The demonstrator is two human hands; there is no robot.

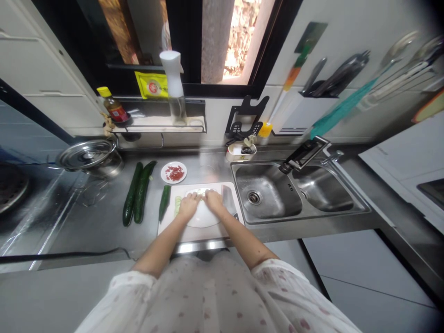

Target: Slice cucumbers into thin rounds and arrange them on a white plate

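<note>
Both my hands rest side by side on a white cutting board (pixel 180 226) at the counter's front edge. My left hand (pixel 189 204) and my right hand (pixel 213 200) curl down over pale green cucumber pieces (pixel 198 191) at the far rim of a white plate (pixel 203 218) lying on the board. Cucumber slices (pixel 177 203) lie just left of my left hand. A cleaver (pixel 228 198) lies flat on the board right of my right hand. What the fingers grip is hidden beneath them.
Half a cucumber (pixel 164 201) and two whole cucumbers (pixel 137 197) lie left of the board. A small dish of red bits (pixel 174 172) sits behind. A double sink (pixel 294 194) is at the right, a lidded pot (pixel 90 155) at the left.
</note>
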